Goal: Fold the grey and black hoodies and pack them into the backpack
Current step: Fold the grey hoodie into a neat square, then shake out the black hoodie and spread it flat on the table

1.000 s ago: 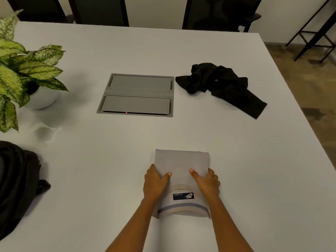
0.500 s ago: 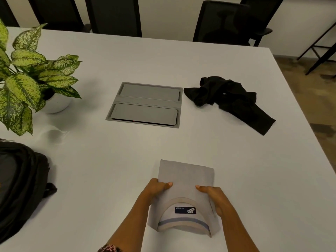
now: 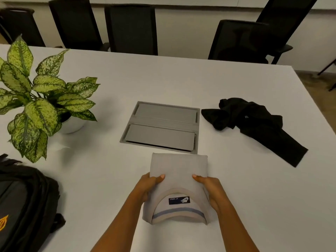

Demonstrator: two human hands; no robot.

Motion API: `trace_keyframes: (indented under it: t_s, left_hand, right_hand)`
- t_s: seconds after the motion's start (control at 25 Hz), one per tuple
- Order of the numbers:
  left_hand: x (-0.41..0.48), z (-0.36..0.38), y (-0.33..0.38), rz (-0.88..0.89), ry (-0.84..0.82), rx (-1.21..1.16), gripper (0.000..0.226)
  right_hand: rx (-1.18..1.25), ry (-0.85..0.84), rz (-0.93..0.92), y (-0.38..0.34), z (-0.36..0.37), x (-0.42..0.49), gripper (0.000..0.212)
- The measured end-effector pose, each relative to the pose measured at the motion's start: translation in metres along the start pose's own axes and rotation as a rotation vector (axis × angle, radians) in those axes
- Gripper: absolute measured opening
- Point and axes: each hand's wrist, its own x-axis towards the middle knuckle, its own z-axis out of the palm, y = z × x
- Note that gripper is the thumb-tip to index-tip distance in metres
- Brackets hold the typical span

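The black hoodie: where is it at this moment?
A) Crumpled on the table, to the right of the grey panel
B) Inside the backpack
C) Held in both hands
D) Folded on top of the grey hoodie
A: the black hoodie lies unfolded on the table, right of the grey panel, while the left hand and right hand grip the folded grey hoodie.

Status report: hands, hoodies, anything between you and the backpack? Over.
Folded grey hoodie gripped at its sides by left hand and right hand. Unfolded black hoodie crumpled far right. To the left, backpack; potted plant beyond it, off the path.
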Motion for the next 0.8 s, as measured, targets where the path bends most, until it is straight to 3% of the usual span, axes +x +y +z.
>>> trace_keyframes:
  t_s: [0.24,0.44,0.6,0.8]
  left_hand:
    - [0.06,-0.062,0.088,0.066,0.119,-0.048,0.057]
    - [0.117,-0.106,0.154,0.121,0.194,-0.034,0.046]
    - [0.161,-0.13,0.185,0.215,0.242,0.075,0.042]
    - [0.199,-0.142,0.191,0.22,0.28,0.157,0.059]
  right_hand:
    - [-0.053,-0.028,-0.06,-0.08,0.082,0.061,0.019]
    - [-0.074,-0.022,-0.1,-0.125,0.141,0.122,0.023]
    - [-0.071,-0.027,-0.145,-0.149,0.169,0.172,0.011]
    - [-0.143,-0.093,-0.189,-0.147,0.183,0.21,0.033]
